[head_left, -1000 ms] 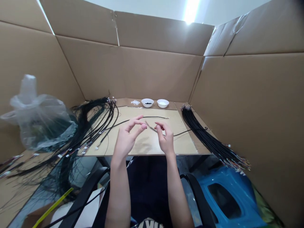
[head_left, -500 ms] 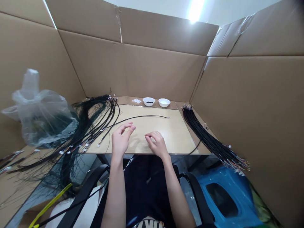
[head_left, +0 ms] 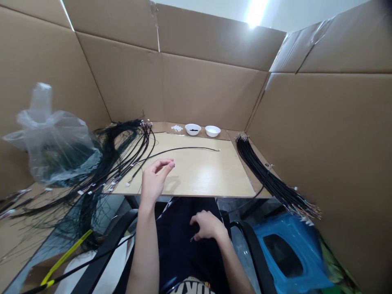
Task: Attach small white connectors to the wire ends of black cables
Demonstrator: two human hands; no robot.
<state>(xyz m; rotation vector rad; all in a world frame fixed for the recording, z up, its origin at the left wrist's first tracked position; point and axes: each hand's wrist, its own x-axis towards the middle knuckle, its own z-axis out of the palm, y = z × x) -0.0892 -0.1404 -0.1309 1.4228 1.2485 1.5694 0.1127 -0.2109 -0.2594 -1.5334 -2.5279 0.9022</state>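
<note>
My left hand [head_left: 154,179] is raised over the front of the pale board [head_left: 226,171], thumb and index finger pinched on a tiny dark piece too small to name. Down over the dark clothing on my lap [head_left: 180,228] is my right hand [head_left: 208,225], its fingers curled; a small shiny thing shows by the thumb, too small to make out. A single black cable [head_left: 190,148] lies across the board behind my left hand. At the back stand a white bowl with dark pieces [head_left: 192,130] and a second white bowl [head_left: 213,131], beside small white pieces [head_left: 177,128].
Black cables [head_left: 113,155] spread over the left side near a tied plastic bag [head_left: 58,143]. On the right lies a thick cable bundle [head_left: 260,171]. Cardboard walls [head_left: 211,90] surround the table. Below right is a blue plastic object [head_left: 294,253].
My right hand has dropped from above the board's front edge to my lap. The left hand has stayed almost in place, still pinched.
</note>
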